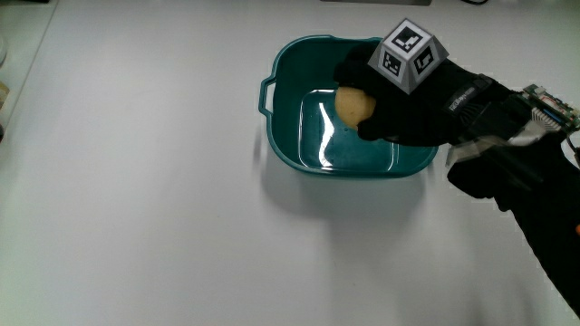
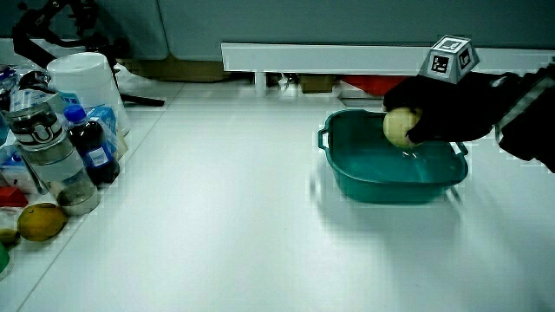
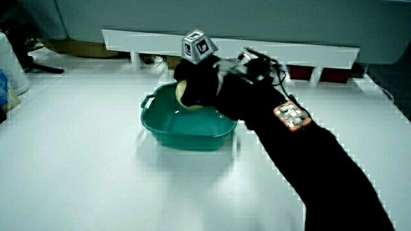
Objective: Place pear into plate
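A teal plate [image 1: 283,74], deep like a basin with small handles, stands on the white table; it shows in both side views [image 2: 347,178] [image 3: 160,128]. The gloved hand [image 1: 399,104] hovers over the plate's inside, its fingers curled around a pale yellow pear [image 1: 354,105]. The pear [image 2: 398,126] is held above the plate's floor, not resting on it. In a side view the pear [image 3: 182,94] peeks out from under the fingers. The patterned cube [image 1: 409,53] sits on the hand's back.
At the table's edge in a side view stand a white container [image 2: 87,82], a dark bottle [image 2: 94,147], a clear jar [image 2: 48,152] and a yellow-green fruit [image 2: 41,221]. A low white partition [image 2: 347,57] runs along the table.
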{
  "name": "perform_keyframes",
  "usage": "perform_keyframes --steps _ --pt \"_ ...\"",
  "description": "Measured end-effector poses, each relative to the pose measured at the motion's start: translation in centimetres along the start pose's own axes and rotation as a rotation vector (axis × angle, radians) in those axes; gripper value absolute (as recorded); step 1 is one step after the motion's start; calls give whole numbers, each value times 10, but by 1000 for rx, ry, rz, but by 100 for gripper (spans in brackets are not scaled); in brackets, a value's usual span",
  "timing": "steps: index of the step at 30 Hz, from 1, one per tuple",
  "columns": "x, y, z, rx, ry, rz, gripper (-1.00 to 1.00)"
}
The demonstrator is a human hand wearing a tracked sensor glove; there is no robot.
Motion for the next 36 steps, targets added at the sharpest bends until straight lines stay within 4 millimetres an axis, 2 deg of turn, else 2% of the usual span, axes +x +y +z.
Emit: perform_keyframes --steps 7,11,20,36 --pt "18 11 -15 -36 39 -54 0" --pt "21 17 -22 -43 49 -85 0" --pt "14 31 -46 -85 48 -98 0" --pt "7 43 -85 -178 62 -114 0"
